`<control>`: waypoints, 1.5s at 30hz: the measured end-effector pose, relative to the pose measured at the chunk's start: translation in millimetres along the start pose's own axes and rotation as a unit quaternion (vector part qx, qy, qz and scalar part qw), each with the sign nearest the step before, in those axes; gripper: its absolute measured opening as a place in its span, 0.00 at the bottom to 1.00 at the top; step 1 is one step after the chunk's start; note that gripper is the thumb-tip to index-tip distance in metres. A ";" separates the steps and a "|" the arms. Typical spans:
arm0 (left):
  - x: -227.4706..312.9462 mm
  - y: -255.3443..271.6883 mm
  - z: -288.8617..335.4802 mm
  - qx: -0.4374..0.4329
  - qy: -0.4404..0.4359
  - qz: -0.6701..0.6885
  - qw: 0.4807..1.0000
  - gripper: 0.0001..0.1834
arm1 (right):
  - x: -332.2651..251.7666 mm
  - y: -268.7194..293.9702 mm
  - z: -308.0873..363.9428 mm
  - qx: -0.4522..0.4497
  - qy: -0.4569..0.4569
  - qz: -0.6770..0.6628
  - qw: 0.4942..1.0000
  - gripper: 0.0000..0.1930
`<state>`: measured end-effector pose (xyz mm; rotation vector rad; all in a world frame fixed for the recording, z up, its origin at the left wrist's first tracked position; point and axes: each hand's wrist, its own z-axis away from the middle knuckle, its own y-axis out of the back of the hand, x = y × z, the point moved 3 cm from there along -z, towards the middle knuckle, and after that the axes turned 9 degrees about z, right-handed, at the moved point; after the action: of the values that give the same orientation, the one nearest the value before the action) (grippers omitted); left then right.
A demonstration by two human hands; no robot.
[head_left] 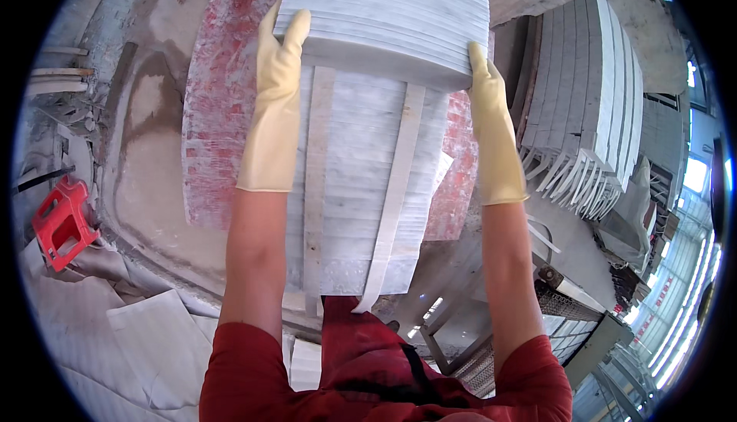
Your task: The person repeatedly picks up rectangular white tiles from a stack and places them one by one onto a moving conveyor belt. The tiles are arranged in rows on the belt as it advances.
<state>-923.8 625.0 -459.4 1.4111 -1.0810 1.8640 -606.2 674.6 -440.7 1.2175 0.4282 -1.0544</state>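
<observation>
Both my hands wear pale yellow rubber gloves. My left hand [279,61] grips the left edge of a grey-white stone slab [376,61] at the near side of an upper row of slabs [384,0]. At the slab's right edge, the fingers of my right hand [489,95] are closed against it, partly hidden. Whether the slab is apart from the row I cannot tell. Below it lies another packed row of stone slabs [357,138]. Two pale flat strips, a left strip [315,161] and a right strip [397,168], run lengthwise over this lower row.
A red, white-smeared board [223,115] lies beneath the slabs. More stacked slabs [583,76] stand at right, with pale strips [572,184] hanging from their near end. A red plastic stand [63,222] is at far left, near broken sheets [157,330]. Metal frames [476,360] stand lower right.
</observation>
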 end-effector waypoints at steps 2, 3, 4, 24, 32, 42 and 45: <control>-1.9 4.2 -1.6 -0.007 0.007 0.024 1.000 0.42 | 5.3 -10.7 -6.9 0.022 -0.007 0.011 1.000 0.40; -1.7 7.5 -2.1 -0.002 0.010 0.002 1.000 0.42 | 4.3 -14.4 -3.7 0.035 -0.005 0.013 0.999 0.40; -1.7 10.1 -2.5 0.001 0.012 -0.020 1.000 0.42 | 3.8 -16.0 -0.9 0.040 -0.009 0.017 0.999 0.39; -6.1 36.1 -7.1 -0.083 -0.005 0.069 0.994 0.41 | -32.3 2.6 110.7 -0.241 0.096 0.258 0.931 0.42; -12.6 37.2 -5.6 -0.074 -0.033 0.032 0.996 0.40 | -70.0 -61.2 106.0 -0.208 0.154 0.471 0.843 0.34; -18.1 48.2 236.1 0.081 0.103 0.161 0.978 0.32 | -47.4 -62.1 130.6 -0.192 0.213 0.514 0.808 0.32; 7.0 59.4 313.3 0.000 0.181 0.154 0.971 0.32 | -37.5 -29.8 156.8 -0.220 0.166 0.420 0.865 0.33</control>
<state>-815.5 326.5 -430.5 0.8846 -1.1559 2.2293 -688.7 549.2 -374.7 0.9990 0.3192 0.0190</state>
